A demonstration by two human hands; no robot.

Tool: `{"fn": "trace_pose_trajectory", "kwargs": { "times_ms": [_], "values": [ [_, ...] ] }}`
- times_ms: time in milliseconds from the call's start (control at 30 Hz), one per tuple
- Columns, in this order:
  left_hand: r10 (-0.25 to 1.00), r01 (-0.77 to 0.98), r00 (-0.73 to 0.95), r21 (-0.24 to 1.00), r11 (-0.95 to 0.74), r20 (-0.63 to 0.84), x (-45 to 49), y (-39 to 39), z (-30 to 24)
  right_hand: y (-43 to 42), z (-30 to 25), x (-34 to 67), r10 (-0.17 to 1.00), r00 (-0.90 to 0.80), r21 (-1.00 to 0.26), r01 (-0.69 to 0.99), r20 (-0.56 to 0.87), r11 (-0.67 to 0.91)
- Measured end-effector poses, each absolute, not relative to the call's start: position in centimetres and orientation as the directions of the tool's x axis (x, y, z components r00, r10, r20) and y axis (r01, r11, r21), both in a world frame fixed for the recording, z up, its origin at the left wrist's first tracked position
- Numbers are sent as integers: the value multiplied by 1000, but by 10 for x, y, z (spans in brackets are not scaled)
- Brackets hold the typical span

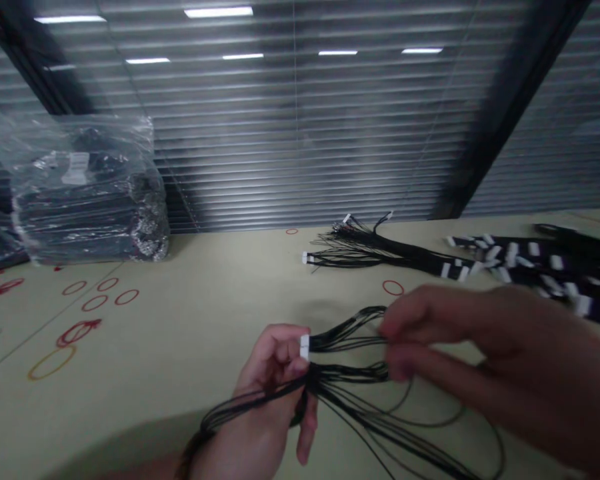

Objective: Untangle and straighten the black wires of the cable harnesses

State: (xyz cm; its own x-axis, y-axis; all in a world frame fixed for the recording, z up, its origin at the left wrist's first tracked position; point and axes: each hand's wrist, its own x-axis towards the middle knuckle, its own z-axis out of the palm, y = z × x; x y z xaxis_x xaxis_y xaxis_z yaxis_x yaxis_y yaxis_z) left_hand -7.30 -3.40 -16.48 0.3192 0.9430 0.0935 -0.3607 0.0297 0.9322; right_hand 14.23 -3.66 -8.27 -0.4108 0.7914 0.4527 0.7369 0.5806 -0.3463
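Observation:
My left hand is closed around a bundle of thin black wires, low in the middle of the head view. White connectors at the wire ends stick up between its thumb and fingers. Some wires hang over my left wrist; others trail to the lower right. To the right, my right hand pinches looped strands of the same bundle between thumb and fingertips. It is somewhat blurred, and its fingertips hide where the strands end. A thin loose wire curves below the right hand.
More black wire bundles with white connectors lie at the back right. A clear plastic bag of black cables stands at the back left. Red rubber bands and a yellow band lie on the left tabletop. Window blinds rise behind the table.

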Motion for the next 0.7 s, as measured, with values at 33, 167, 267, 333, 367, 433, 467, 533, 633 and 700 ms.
{"fn": "trace_pose_trajectory", "kwargs": {
  "times_ms": [33,167,267,333,367,433,467,533,633,700],
  "values": [
    [938,-367,332,930,35,96,-73,-35,-166,-40,-89,130,759,-466,-302,721,455,624],
    [923,-388,364,921,31,122,-73,-39,-169,-45,-108,105,627,-567,-119,684,534,719],
    [918,-417,375,908,44,127,-72,-41,-170,-46,-114,106,589,-572,-101,663,570,742],
    [911,-439,385,898,42,145,-72,-42,-171,-46,-116,108,580,-572,-94,660,580,746],
    [909,-446,387,894,35,157,-72,-42,-172,-47,-117,108,578,-576,-90,659,579,747],
    [902,-447,397,894,32,167,-73,-42,-174,-48,-118,107,570,-584,-72,659,577,748],
    [899,-450,403,893,32,171,-73,-42,-174,-48,-118,107,569,-587,-67,660,575,748],
    [893,-451,415,891,39,171,-75,-42,-176,-47,-118,106,558,-594,-68,647,580,759],
    [891,-459,417,887,37,179,-76,-41,-178,-46,-114,105,547,-606,-64,635,577,770],
    [891,-472,412,881,31,189,-76,-41,-179,-45,-111,105,532,-613,-48,628,584,776]
  ]
}}
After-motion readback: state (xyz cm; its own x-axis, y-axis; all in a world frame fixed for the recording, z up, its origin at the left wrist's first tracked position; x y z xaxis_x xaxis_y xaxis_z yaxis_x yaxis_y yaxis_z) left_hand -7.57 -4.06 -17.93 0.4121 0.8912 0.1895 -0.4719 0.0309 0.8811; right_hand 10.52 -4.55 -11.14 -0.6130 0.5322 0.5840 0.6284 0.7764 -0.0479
